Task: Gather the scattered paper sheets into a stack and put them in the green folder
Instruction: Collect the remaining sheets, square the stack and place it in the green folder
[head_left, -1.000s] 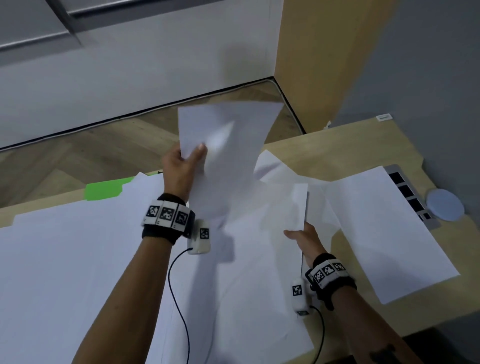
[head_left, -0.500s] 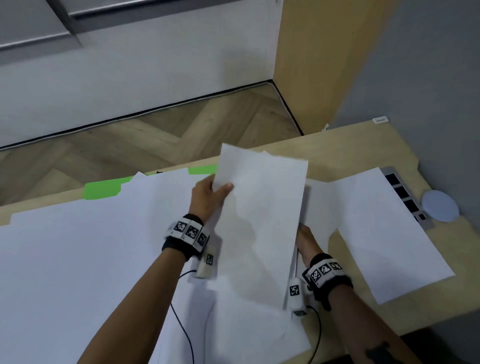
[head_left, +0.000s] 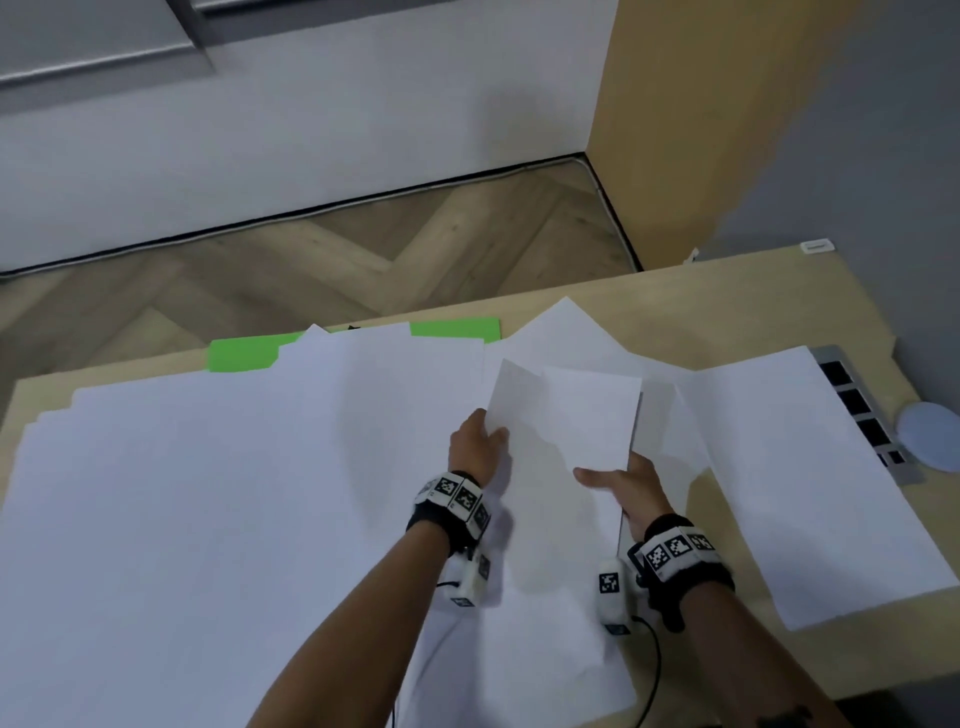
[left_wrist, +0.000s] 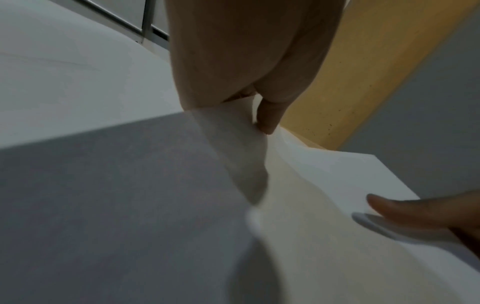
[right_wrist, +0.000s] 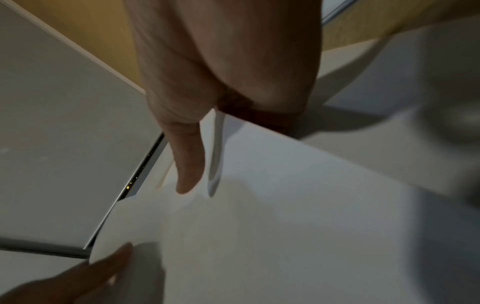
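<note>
head view: gathering step, left hand (head_left: 475, 447) and right hand (head_left: 631, 486) both pinch the held sheets (head_left: 563, 441) over the bench (head_left: 727, 296); green folder (head_left: 239, 353) half buried behind. next: collect more sheets.

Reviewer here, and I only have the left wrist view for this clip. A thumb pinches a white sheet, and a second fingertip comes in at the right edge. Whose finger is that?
Observer: It belongs to the right hand. In the head view it holds the near right edge of the held sheets, and the left hand grips their left edge.
Operator: Where is the folder?
Observer: The green folder lies at the table's far edge, mostly under loose paper. Only two green patches show.
Operator: Is there any paper to the right?
Observer: Yes, one loose sheet lies flat beside a grey socket strip.
</note>
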